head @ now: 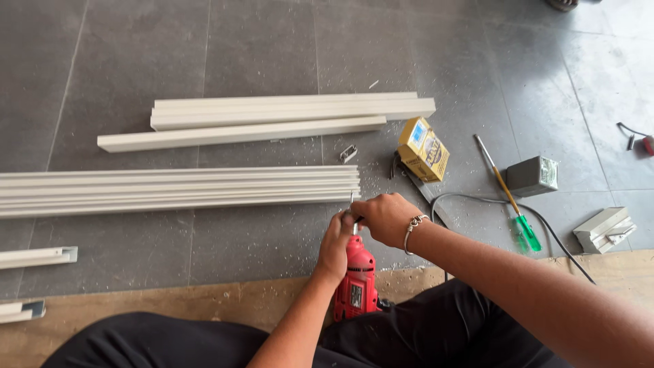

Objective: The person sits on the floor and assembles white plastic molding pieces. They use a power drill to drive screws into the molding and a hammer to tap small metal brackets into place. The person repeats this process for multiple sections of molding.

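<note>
Between both hands' fingers (354,219) stands the red drill (355,281).

Yellow-and-blue box (423,148) on grey floor (259,41)

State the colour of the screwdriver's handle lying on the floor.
The screwdriver handle is translucent green; seen in the head view.

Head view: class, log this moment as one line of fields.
left hand: grips red drill | right hand: at drill bit | nearby: white profiles, yellow box, green screwdriver | surface: grey floor
</note>
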{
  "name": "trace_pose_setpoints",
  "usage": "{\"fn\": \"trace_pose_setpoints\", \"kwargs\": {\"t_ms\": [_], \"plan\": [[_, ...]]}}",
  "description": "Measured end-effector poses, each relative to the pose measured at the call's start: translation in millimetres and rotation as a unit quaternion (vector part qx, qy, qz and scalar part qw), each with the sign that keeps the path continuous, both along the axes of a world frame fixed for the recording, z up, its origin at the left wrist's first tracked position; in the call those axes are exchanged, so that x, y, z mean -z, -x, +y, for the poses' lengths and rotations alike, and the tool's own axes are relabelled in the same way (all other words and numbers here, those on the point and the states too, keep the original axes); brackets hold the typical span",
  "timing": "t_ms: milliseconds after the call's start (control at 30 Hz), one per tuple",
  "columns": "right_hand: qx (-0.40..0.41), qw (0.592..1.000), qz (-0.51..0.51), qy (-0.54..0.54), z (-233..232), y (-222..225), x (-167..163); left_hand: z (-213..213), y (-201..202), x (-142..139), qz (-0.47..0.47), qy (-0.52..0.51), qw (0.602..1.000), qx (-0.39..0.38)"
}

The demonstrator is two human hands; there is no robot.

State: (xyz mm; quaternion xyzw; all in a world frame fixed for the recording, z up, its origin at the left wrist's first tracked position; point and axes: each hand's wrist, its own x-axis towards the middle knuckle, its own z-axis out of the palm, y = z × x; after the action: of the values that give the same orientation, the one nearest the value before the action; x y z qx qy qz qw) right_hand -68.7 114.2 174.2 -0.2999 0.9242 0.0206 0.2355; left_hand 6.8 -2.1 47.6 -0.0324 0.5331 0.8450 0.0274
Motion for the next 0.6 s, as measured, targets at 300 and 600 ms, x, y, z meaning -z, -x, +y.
{"fn": "trace_pose_setpoints", "kwargs": {"t_ms": [300,600], "plan": [[0.439,0.872,-0.2,0.087,-18,70,20,3,-4,1,-0.093,0.079,0.993,0.005],[0.573,0.704,-0.403,0.117,-25,57,63,4,-1,-3,-0.002,0.297,0.952,-0.075]]}}
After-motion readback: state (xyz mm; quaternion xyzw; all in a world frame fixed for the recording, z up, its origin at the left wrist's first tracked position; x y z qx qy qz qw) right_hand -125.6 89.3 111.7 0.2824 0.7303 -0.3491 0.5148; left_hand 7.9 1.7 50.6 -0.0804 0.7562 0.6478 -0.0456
